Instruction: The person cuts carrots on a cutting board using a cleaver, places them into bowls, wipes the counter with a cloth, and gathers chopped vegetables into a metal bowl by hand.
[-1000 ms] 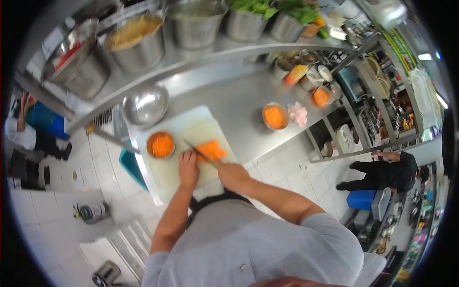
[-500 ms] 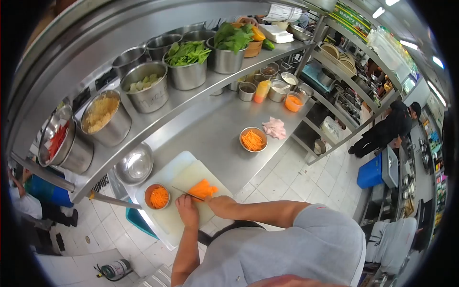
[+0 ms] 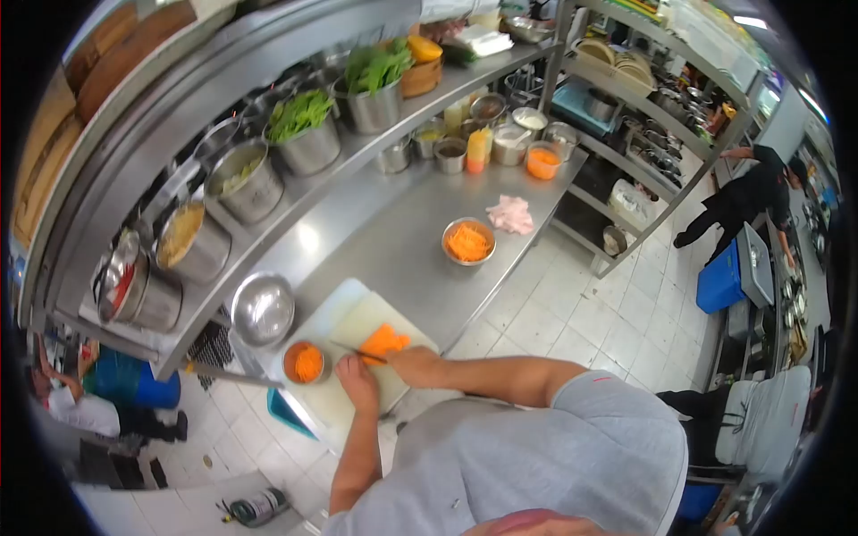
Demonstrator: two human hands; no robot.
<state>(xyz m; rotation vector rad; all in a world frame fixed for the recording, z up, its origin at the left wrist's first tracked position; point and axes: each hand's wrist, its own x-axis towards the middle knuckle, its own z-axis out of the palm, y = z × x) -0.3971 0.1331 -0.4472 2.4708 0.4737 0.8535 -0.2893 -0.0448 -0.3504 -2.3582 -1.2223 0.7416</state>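
My right hand (image 3: 416, 366) is closed around the handle of a knife (image 3: 359, 352), its blade lying across the cutting board (image 3: 323, 409). Orange carrot pieces (image 3: 384, 341) lie in a small pile on the far side of the blade. Close to the near side of the blade, my left hand (image 3: 358, 384) rests on the board with curled fingers; what is under them is hidden. A metal bowl with shredded carrot (image 3: 305, 363) stands at the board's left edge. Another metal bowl of carrot strips (image 3: 468, 242) sits farther right on the steel counter.
An empty steel bowl (image 3: 263, 309) stands behind the board. Pale pink cloth (image 3: 510, 215) lies by the counter's right edge. Sauce containers (image 3: 479, 150) stand at the back. Above runs a steel shelf (image 3: 268, 221) with pots of vegetables. A person in black (image 3: 749, 198) is at the right.
The camera view has tilted and shifted, so the shelf and counter appear moved. Both hands stay at the board, with the knife still beside the carrot pieces.
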